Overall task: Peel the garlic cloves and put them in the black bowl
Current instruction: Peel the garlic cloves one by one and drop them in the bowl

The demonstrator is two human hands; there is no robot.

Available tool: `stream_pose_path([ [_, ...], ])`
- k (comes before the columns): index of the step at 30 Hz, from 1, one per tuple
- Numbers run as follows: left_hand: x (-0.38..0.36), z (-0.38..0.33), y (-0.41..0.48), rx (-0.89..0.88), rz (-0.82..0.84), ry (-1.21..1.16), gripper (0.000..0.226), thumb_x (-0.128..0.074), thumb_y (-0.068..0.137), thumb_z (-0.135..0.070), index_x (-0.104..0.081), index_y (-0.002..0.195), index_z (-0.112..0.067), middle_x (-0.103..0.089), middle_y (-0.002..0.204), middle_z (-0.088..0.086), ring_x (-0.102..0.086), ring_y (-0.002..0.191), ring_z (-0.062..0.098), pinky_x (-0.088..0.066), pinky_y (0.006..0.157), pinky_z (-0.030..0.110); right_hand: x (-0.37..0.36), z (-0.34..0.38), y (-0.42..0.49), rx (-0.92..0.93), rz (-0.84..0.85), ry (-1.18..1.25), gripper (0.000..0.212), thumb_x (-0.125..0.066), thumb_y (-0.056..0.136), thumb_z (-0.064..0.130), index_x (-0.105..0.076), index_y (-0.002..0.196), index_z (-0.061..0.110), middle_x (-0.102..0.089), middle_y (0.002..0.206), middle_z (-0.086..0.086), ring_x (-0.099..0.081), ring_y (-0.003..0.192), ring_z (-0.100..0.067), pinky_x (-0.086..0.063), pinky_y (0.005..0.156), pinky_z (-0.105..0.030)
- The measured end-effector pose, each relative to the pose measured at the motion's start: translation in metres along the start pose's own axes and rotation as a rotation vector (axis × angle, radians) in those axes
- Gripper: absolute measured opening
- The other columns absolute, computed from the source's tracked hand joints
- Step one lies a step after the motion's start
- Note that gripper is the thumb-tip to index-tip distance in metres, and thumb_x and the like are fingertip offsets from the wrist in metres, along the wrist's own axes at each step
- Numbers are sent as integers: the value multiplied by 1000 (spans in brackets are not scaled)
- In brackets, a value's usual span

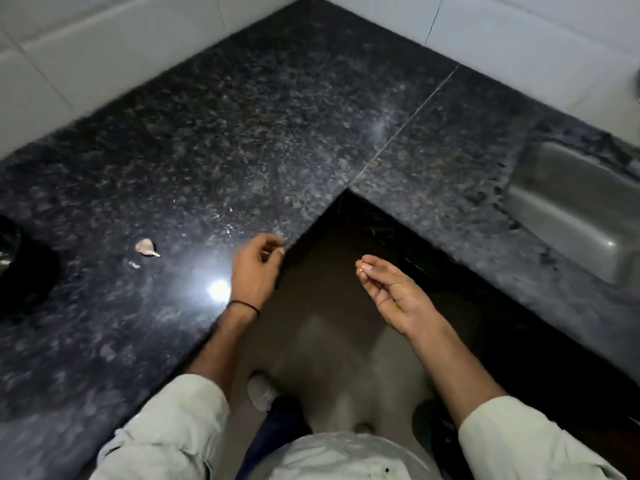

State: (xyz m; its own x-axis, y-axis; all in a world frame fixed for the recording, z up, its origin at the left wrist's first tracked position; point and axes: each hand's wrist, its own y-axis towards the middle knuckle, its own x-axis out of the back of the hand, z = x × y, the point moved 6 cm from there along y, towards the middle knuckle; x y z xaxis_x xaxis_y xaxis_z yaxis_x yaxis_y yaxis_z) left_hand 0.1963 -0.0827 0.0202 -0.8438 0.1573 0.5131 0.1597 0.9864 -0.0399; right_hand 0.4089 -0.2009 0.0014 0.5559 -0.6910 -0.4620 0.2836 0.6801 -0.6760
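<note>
Garlic clove (147, 247) lies left of left hand (258, 268) — grip released; right hand (391, 289) unclear.

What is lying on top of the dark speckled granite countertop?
One pale, pinkish garlic clove with a small skin scrap beside it lies on the countertop. A round black bowl sits at the left edge, mostly cut off; its inside is too dark to see.

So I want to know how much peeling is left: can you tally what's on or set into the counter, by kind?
Garlic clove, unpeeled: 1
Peel scrap: 1
Black bowl, cut off by the left edge: 1
Steel sink: 1
Total: 4
</note>
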Motion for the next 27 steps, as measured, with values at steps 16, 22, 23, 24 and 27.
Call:
stream_pose_path([
  [16, -151, -53, -91, -219, 536, 174, 12, -62, 94, -8, -71, 99, -15, -67, 91, -5, -58, 80, -3, -39, 68, 1, 126, -7, -42, 123, -117, 376, 22, -52, 93, -15, -67, 88, 0, -75, 77, -11, -75, 72, -13, -57, 64, -18],
  [22, -248, -69, -166, -364, 920, 242, 17, -61, 94, -6, -67, 95, -22, -66, 87, -3, -57, 74, 1, -41, 67, 11, 264, -32, -101, 250, -378, 490, 21, -52, 92, -17, -65, 88, -2, -75, 72, -9, -75, 71, -12, -59, 68, -18],
  [23, -267, -69, -187, -381, 997, 252, 18, -60, 94, -7, -67, 94, -23, -66, 85, -3, -58, 72, 4, -43, 67, 16, 294, -40, -114, 266, -439, 509, 21, -51, 92, -18, -65, 88, -2, -74, 71, -8, -74, 70, -12, -59, 67, -18],
  [24, -283, -68, -205, -395, 1070, 264, 18, -60, 94, -7, -67, 93, -25, -67, 85, -3, -61, 71, 6, -45, 67, 20, 321, -48, -124, 277, -496, 521, 21, -51, 91, -18, -65, 88, -2, -74, 71, -8, -74, 70, -12, -58, 66, -18],
  [27, -331, -61, -260, -431, 1270, 311, 17, -58, 93, -8, -70, 97, -21, -69, 90, -3, -66, 73, 11, -51, 70, 24, 394, -75, -147, 284, -635, 559, 21, -52, 92, -16, -65, 89, -1, -74, 72, -7, -74, 71, -12, -58, 65, -18],
])
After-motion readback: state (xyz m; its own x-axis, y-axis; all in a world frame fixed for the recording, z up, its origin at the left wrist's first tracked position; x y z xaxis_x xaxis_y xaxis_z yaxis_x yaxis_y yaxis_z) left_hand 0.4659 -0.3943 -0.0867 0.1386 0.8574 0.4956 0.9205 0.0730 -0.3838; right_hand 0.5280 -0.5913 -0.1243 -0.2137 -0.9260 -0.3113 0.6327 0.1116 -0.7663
